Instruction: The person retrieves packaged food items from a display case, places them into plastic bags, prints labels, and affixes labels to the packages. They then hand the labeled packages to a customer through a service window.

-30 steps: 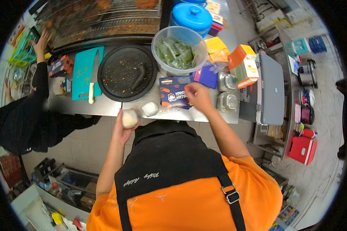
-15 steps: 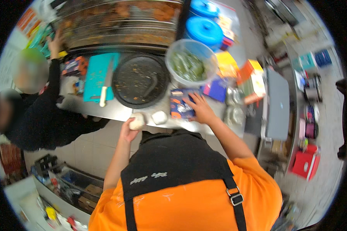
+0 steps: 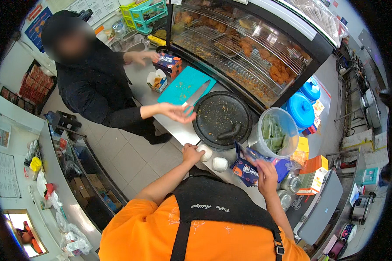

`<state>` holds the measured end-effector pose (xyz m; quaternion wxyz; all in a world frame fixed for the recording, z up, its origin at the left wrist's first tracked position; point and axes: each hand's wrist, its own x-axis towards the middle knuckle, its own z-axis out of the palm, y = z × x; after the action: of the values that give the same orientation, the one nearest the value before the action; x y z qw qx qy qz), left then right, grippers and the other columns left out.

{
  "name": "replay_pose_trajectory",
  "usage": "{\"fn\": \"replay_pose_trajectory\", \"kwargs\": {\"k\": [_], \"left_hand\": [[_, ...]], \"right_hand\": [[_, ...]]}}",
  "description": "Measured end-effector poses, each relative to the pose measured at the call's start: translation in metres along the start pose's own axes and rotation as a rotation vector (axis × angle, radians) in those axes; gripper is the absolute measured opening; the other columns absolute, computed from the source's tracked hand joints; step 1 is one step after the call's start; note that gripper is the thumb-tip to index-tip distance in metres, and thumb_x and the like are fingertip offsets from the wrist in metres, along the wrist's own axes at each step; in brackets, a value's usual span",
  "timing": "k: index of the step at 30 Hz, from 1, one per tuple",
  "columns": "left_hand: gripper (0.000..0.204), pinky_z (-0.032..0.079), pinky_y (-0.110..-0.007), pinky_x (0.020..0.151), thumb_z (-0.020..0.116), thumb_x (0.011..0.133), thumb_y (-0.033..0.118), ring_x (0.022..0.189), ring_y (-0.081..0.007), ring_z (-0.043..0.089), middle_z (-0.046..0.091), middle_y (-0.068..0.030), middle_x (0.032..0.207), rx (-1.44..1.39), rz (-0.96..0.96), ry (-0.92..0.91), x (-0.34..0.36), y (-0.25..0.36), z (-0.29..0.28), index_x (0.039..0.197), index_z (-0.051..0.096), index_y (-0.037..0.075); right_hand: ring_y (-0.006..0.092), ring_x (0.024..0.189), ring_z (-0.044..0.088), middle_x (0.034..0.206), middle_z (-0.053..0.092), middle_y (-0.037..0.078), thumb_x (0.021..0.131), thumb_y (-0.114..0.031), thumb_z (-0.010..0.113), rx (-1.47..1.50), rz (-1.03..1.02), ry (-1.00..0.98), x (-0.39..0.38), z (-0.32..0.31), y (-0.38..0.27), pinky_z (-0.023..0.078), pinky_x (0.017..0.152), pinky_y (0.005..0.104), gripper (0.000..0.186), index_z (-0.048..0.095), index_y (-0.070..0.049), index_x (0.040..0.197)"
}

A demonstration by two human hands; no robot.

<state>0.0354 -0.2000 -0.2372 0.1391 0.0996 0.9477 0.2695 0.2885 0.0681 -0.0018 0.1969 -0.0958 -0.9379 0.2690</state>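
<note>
White round bun (image 3: 205,152) sat at the tabletop (image 3: 137,76) edge, left hand (image 3: 191,154) curled over it, fingers closed on it. Second white bun (image 3: 220,164) lay just beside, untouched. Right hand (image 3: 265,170) gripped the blue printed box (image 3: 251,165), fingers wrapped over its top edge. Box stood between the black round pan (image 3: 222,119) and two metal cans (image 3: 287,189). Clear tub of green leaves (image 3: 274,132) stood behind the box; orange carton (image 3: 314,175) to its right. Co-worker's hand (image 3: 176,112) was open, flat, near the knife (image 3: 197,93) on the teal cutting board (image 3: 180,85).
</note>
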Motion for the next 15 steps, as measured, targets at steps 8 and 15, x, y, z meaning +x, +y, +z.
{"fn": "replay_pose_trajectory", "kwargs": {"k": [8,15], "left_hand": [[0.088,0.052,-0.045,0.115,0.100,0.086,0.035,0.143,-0.0313,0.057,0.064,-0.0157,0.150,-1.193,0.520,-0.534,-0.094,0.091,-0.139,0.156,0.056,0.006],[0.074,0.046,-0.043,0.122,0.089,0.096,0.022,0.146,-0.0223,0.055,0.059,-0.0123,0.156,-0.792,0.525,-0.546,-0.108,0.079,-0.167,0.159,0.053,0.004]], "right_hand": [[0.0450,0.138,0.060,0.149,0.062,0.026,0.109,0.000,0.057,0.149,0.027,0.300,0.024,0.045,-0.117,0.047,0.118,0.0480,0.046,0.059,0.004,0.155],[0.0402,0.123,0.073,0.147,0.069,0.019,0.098,0.006,0.067,0.560,-0.190,-0.022,0.025,0.042,-0.142,0.054,0.111,0.0466,0.041,0.074,-0.002,0.138]]}}
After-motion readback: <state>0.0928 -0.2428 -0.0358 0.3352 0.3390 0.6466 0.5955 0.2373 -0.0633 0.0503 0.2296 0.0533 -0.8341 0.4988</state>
